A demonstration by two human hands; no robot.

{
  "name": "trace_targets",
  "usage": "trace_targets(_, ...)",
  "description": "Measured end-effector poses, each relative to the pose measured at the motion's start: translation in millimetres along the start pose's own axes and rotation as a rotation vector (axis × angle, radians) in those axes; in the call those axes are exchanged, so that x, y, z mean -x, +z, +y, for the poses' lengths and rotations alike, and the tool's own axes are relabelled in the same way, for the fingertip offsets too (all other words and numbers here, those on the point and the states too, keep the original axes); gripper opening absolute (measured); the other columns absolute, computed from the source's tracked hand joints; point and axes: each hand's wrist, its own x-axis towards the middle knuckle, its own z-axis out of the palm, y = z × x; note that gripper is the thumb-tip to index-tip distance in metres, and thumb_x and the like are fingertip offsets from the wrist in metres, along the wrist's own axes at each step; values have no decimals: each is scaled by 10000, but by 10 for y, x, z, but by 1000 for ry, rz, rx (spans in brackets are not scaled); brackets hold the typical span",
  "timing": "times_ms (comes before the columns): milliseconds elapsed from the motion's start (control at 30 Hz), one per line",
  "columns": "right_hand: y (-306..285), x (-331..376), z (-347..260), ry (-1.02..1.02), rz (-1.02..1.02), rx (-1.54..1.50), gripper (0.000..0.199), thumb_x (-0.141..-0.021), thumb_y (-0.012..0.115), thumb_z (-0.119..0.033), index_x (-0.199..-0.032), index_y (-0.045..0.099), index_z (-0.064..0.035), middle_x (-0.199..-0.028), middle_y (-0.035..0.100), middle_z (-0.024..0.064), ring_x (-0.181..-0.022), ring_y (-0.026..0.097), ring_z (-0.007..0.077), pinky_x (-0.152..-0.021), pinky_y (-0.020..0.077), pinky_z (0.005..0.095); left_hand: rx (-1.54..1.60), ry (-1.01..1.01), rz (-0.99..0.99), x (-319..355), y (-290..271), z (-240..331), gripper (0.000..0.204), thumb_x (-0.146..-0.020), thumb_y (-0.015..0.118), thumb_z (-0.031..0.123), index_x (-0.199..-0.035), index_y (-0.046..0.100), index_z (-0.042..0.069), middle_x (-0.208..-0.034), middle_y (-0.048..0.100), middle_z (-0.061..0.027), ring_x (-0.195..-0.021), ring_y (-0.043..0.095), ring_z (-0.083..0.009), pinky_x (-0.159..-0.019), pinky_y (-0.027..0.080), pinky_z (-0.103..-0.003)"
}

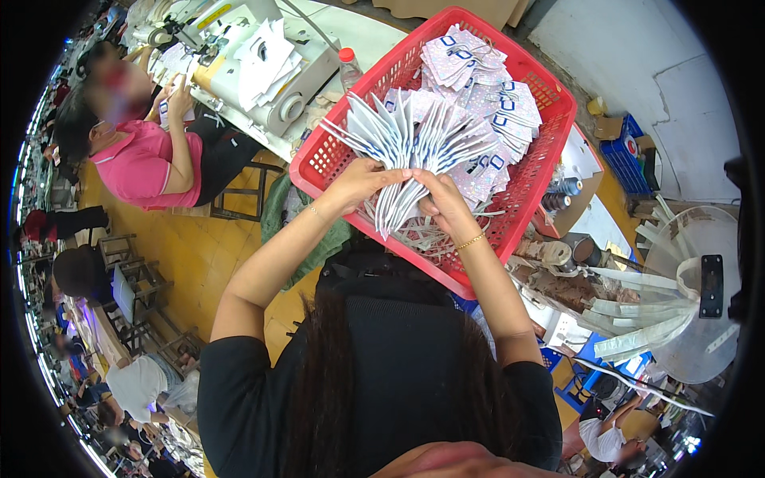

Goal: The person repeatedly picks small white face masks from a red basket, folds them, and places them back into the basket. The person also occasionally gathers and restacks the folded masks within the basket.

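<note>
One fanned stack (422, 147) is pinched between left hand (362, 182) and right hand (445, 203), over the basket (550, 151) toward its nine o'clock side. Pieces (510, 119) are already heaped at two o'clock; the held stack seems unfinished.

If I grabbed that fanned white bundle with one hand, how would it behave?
The bundle would likely splay or slip apart, since its many layers fan out loosely. It is probably light, as each layer looks thin. The layers seem bendable yet springy, standing out beyond the left hand and right hand.
</note>
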Motion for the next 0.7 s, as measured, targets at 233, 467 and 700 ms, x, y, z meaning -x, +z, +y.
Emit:
trace_targets(233, 44, -60, 9, -5, 11, -52, 244, -877, 606, -271, -803, 596, -39, -630, 501, -35, -411, 380, 49, -368, 255, 208, 110, 140, 28, -22, 46, -50, 321, -802, 738, 266, -968, 670, -1, -812, 655, -10, -615, 531, -38, -498, 389, -202)
trace_targets(467, 35, -108, 97, 29, 39, -38, 250, -874, 611, -263, -806, 609, -23, -634, 518, -26, -419, 410, 52, -372, 278, 210, 286, 5, 30, 30, 88, -42, 373, -790, 752, 194, -1032, 620, -57, -931, 662, -88, -762, 627, -117, -652, 508, -247)
trace_targets(700, 16, -122, 145, 42, 127, 34, 258, -857, 634, -272, -772, 609, -30, -590, 500, -31, -402, 403, 58, -372, 278, 218, 244, -82, -59, -22, 25, -84, 356, -763, 775, 212, -988, 635, -26, -885, 667, -68, -729, 622, -110, -627, 489, -249)
